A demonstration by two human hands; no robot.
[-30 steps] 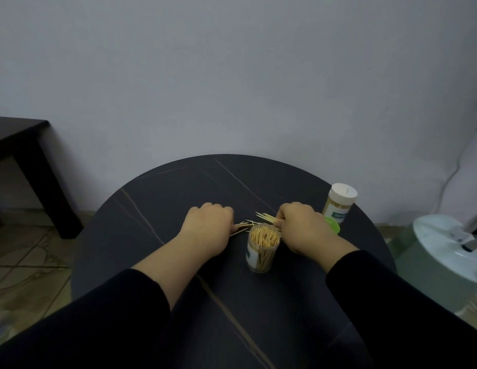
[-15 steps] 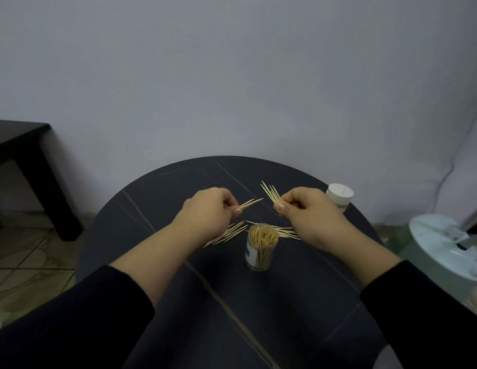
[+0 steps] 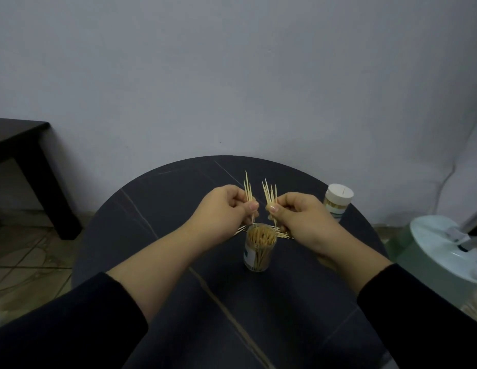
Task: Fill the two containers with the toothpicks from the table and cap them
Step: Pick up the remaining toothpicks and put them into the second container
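- Toothpicks stand nearly upright in two small bundles. One is pinched between thumb and fingers of the left hand, the other the same way in the right hand, lower ends just above the open jar.
- Loose picks lie on the table behind that jar, partly hidden by the hands.
- The jar looks almost full and its mouth is narrow. New picks may catch on those already inside, splay and spill over the rim.
- Both hands crowd the one mouth, so a knock from a wrist or finger could tip the jar.
- The capped jar stands near the table's far right edge, just beyond the right hand. An outward sweep could push it off.
- Bare tabletop lies to the left and toward the person. No loose cap is in view.
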